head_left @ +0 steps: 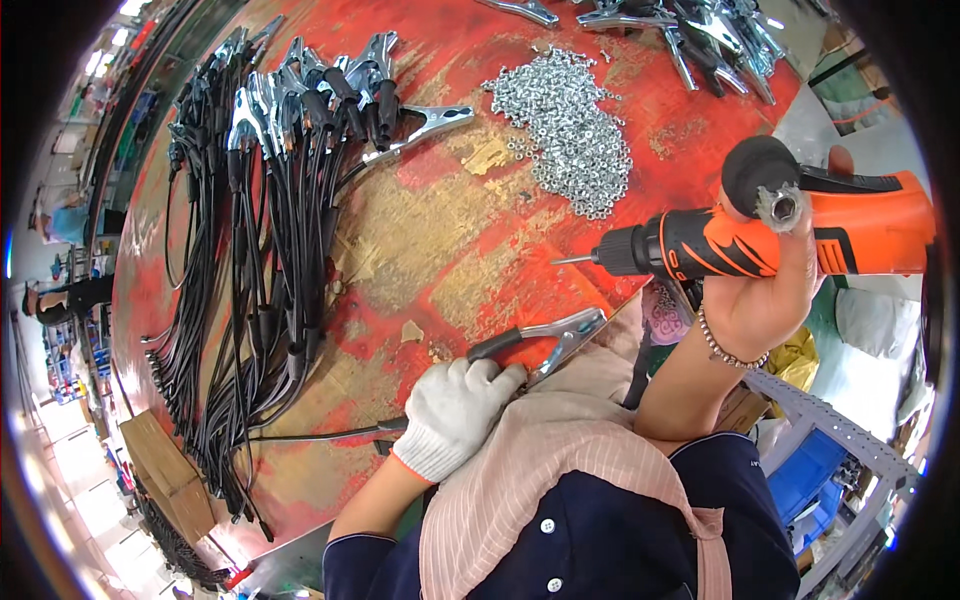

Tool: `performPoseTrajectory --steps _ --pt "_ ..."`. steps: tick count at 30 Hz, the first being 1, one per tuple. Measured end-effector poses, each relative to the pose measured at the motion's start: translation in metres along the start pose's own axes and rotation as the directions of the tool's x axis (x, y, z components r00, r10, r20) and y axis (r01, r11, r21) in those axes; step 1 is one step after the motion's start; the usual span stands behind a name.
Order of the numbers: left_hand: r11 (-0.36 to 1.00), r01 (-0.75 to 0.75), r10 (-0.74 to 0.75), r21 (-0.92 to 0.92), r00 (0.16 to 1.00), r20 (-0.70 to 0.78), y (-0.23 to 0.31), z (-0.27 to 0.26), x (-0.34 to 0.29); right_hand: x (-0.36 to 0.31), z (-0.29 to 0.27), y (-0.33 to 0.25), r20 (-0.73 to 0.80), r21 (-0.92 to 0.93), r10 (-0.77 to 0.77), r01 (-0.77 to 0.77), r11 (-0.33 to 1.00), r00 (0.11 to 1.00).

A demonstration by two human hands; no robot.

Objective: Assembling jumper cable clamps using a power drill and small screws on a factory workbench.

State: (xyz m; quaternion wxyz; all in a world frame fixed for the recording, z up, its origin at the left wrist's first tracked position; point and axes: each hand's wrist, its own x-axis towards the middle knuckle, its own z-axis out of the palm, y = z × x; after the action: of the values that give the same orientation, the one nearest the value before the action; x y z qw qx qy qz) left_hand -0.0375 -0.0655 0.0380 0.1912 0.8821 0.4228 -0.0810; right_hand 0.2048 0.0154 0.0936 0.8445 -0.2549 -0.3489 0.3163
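Observation:
My left hand (pixel 452 408), in a white knit glove, is closed around a metal crocodile clip (pixel 565 345) near the table's front edge. A black cable (pixel 330 435) runs leftward from beneath that glove. Raised at the right, my bare right hand (pixel 765 300) grips an orange and black power screwdriver (pixel 740 243), its thin bit pointing left above the table. Against the tool, by my fingers, is a dark round knob (pixel 758 172) with a hollow metal socket end; how it is held is hidden.
Black cables (pixel 250 300) with crocodile clips lie bundled along the left of the worn red table (pixel 400 250). A heap of small metal nuts (pixel 565 130) sits at the far middle, with more clips (pixel 700 40) beyond it. A blue bin (pixel 805 470) stands lower right.

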Motion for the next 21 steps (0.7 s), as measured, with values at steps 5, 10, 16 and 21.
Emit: performPoseTrajectory --steps 5,10,16,21 --pt "1.0 0.004 -0.002 0.011 0.991 -0.132 0.002 0.011 0.006 0.0 -0.02 -0.001 0.012 -0.135 0.039 -0.037 0.99 0.999" --pt "1.0 -0.003 -0.002 -0.024 0.978 -0.208 -0.005 0.015 0.02 0.001 -0.009 -0.003 -0.097 -0.196 -0.019 0.0 0.981 0.995" --pt "0.662 0.139 -0.413 -0.737 0.888 -0.203 -0.034 -0.018 0.028 -0.005 0.0 0.0 0.222 0.37 0.045 -0.127 0.92 0.974" --pt "-0.242 -0.064 -0.55 -0.968 0.831 0.083 -0.042 -0.064 0.021 -0.045 0.046 0.027 0.184 -0.16 0.558 -0.535 0.83 0.81"
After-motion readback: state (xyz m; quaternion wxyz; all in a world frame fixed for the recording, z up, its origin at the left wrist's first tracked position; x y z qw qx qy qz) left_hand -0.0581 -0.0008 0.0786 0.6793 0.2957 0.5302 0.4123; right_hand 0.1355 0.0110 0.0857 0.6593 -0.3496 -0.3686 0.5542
